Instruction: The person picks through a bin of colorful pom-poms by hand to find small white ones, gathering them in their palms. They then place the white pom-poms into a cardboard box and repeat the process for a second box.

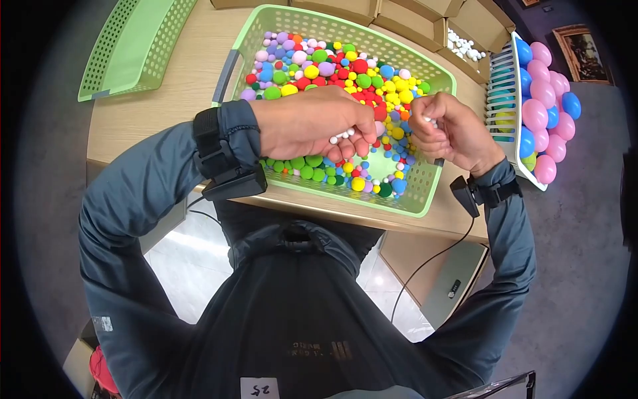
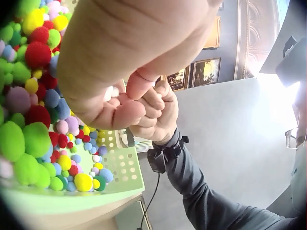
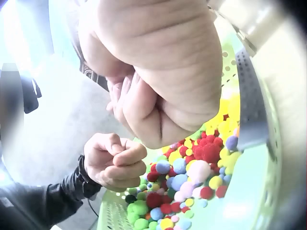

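My left hand (image 1: 312, 116) is over the green basket (image 1: 435, 189), its fingers curled around several small white pompoms (image 1: 342, 136). In the left wrist view a white pompom (image 2: 111, 92) shows between the thumb and curled fingers. To its right my right hand (image 1: 455, 133) hovers above the basket's right end, thumb and fingers pinched together on a small white pompom (image 1: 430, 122). From the right wrist, the curled fingers (image 3: 139, 105) hide what they hold. Colourful pompoms (image 1: 359, 66) of mixed sizes fill much of the basket below both hands.
Cardboard boxes (image 1: 409, 23) line the table's back; one holds white pompoms (image 1: 465, 46). A white slatted basket (image 1: 502, 100) with pink and blue balloons (image 1: 541, 93) stands at the right. Another green basket (image 1: 143, 46) is at the back left. Cables (image 1: 425, 263) hang from the wrist cameras.
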Tool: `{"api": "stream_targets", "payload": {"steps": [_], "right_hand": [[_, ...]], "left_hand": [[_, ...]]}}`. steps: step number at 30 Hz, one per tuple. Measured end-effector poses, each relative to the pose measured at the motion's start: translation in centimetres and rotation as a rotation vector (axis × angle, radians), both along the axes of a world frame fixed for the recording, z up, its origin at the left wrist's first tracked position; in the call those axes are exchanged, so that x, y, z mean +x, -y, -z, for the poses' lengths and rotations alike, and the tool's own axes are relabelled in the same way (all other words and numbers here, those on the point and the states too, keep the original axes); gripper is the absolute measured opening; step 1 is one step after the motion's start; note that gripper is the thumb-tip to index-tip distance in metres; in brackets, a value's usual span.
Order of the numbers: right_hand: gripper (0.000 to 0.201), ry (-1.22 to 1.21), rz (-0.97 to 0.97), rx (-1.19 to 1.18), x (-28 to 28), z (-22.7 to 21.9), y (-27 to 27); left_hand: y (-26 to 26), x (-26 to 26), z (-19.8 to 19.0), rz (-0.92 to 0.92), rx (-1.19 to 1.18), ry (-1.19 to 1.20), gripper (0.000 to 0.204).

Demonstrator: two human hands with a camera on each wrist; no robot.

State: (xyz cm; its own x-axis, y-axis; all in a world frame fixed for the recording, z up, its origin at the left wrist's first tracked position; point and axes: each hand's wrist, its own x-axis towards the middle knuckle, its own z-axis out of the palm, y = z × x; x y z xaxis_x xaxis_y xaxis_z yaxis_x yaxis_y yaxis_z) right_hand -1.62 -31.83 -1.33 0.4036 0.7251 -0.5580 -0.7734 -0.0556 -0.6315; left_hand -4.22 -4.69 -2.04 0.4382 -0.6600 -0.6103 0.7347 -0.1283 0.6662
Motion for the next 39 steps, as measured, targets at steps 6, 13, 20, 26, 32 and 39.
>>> {"api": "stream_targets", "payload": {"steps": [6, 13, 20, 26, 32, 39], "right_hand": [[0.032, 0.016, 0.214, 0.228, -1.3, -1.6, -0.5], [0.034, 0.233, 0.166, -0.084, -1.0, -2.0, -1.2], [0.025, 0.45, 0.171, -0.327, -3.0, -2.6, -2.1], [0.026, 0.407, 0.08, -0.378, -2.9, -2.8, -0.6], [0.018, 0.751, -0.073, -0.611, -3.8, -2.8, -1.2], [0.028, 1.292, -0.914, -0.873, -5.7, -2.0, -2.3]], "left_hand": [[-0.7, 1.7, 0.9, 0.016, 0.111, 0.179, 0.017], [1.0, 2.4, 0.9, 0.293, 0.476, 1.025, 0.014], [3.3, 1.9, 0.8, 0.502, 0.695, 1.302, 0.014], [4.0, 2.0, 2.8, 0.47, 0.689, 1.387, 0.009], [4.4, 1.7, 3.3, 0.504, 0.693, 1.466, 0.013], [4.5, 1.5, 3.5, 0.599, 0.678, 1.485, 0.017]]}}
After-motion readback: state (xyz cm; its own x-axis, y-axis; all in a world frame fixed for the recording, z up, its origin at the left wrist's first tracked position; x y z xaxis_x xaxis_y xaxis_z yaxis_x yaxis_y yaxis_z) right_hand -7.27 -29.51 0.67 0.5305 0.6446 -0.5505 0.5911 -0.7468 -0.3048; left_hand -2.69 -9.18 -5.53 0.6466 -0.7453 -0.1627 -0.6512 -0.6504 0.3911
